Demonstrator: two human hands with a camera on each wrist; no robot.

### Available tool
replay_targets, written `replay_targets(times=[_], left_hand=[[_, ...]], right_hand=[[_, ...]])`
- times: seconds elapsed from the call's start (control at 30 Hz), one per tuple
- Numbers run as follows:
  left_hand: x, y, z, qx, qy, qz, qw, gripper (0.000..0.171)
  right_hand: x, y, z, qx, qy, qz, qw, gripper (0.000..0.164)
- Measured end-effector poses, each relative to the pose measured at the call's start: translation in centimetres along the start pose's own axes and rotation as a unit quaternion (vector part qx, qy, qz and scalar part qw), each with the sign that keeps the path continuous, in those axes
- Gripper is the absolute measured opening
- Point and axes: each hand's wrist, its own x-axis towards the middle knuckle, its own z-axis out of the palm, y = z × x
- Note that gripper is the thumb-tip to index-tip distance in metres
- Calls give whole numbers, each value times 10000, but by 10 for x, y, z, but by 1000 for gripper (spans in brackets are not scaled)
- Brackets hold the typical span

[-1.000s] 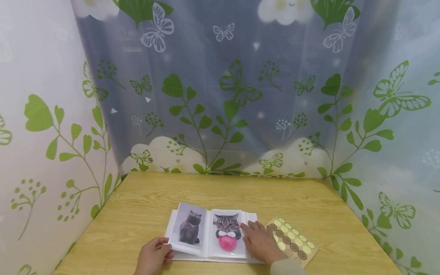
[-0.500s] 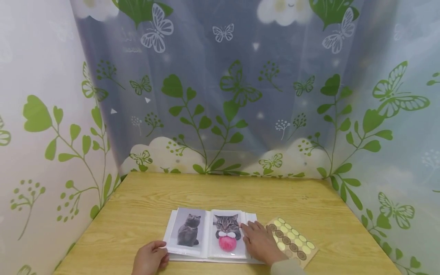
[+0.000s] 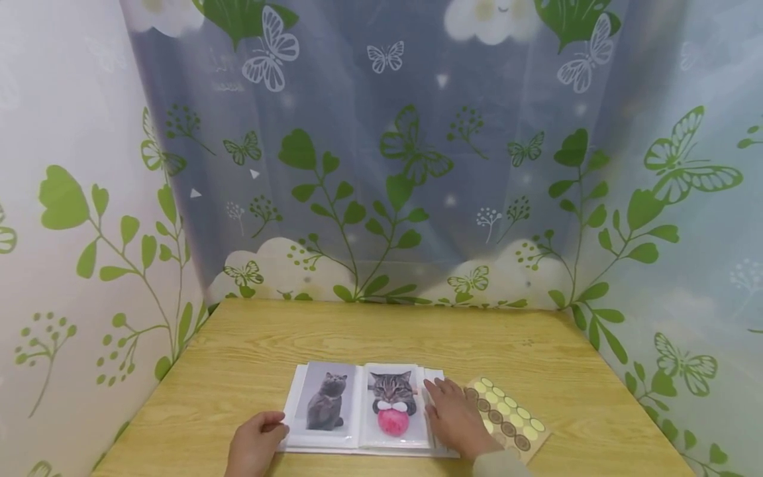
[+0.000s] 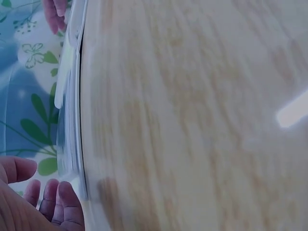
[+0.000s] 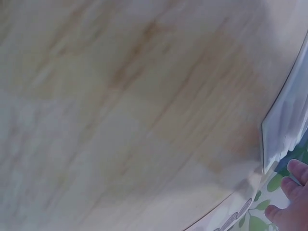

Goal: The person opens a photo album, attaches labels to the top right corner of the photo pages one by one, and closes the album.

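Observation:
A small white photo album (image 3: 292, 404) lies spread out on the table, with a grey cat photo (image 3: 326, 401) on its left page. On the right page is a tabby cat photo (image 3: 393, 404) with a pink ball. My left hand (image 3: 255, 442) is at the album's left edge; in the left wrist view its thumb and fingers (image 4: 72, 202) stand apart with nothing between them. At the right page's outer edge is my right hand (image 3: 456, 417), fingers extended over the album's right side. In the right wrist view those fingers (image 5: 292, 188) are spread and only partly visible.
A tan sheet of round yellow and brown stickers (image 3: 507, 414) lies right of the album, partly under my right forearm. The wood-grain table (image 3: 381, 331) meets a printed curtain (image 3: 334, 218) at the back and sides.
The left page, raised in my left hand a second ago, has come down flat. My left hand has let go of it and drawn slightly left. My right hand has shifted slightly right.

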Motion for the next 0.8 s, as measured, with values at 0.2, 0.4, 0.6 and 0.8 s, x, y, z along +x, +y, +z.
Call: replay_targets(times=[0.2,0.4,0.6,0.8], left_hand=[[1,11,4,36,-85,133,9999,28],[4,26,15,-128,-189,366,9991,27],[4,47,32,-255,-304,672,9969,28],[6,66,54,-205,-579,765,9952,34]], right_hand=[[-2,13,-1,24,-34,265,9996,46],[-8,31,-4,90,81,453,9989,47],[-15,47,-17,138,107,610,9980,48],[-24,66,-28,227,34,853,9961,48]])
